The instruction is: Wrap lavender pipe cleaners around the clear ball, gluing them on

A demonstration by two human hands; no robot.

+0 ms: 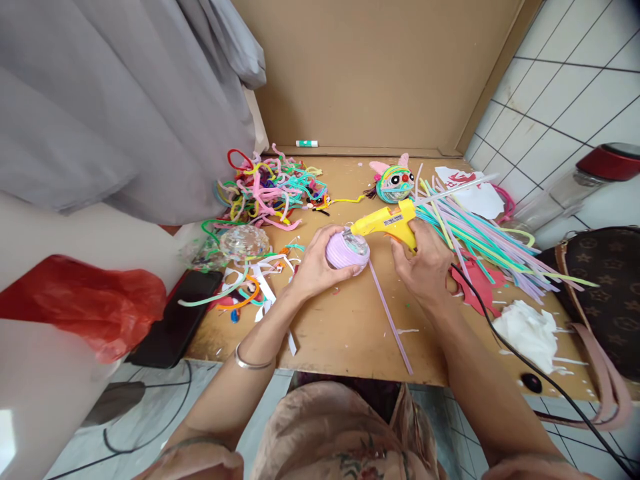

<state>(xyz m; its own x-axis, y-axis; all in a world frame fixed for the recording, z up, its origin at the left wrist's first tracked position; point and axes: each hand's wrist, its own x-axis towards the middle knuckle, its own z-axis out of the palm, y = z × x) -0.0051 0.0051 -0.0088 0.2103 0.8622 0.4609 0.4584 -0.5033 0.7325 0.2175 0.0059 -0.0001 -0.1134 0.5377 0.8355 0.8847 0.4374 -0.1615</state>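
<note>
Over the table, my left hand [320,263] is closed around a clear ball [347,253] wrapped in lilac pipe cleaner, with a see-through patch left on top. A loose lilac pipe cleaner [390,315] trails from beside the ball toward the table's front edge. My right hand [423,257] grips a yellow hot glue gun [387,219] by its handle. Its nozzle is right at the upper part of the ball; whether it touches cannot be made out. A clear glue stick [457,189] sticks out of the gun's back, and a black cord [493,325] runs off to the lower right.
Tangled pipe cleaners [270,187] and a clear ball [244,242] lie left. A finished-looking ball with ears and eyes [395,181] sits behind. Straight pipe cleaners [480,230], crumpled tissue [527,333], a bottle [555,193] and a brown bag [605,293] are right; a phone [175,320] is left.
</note>
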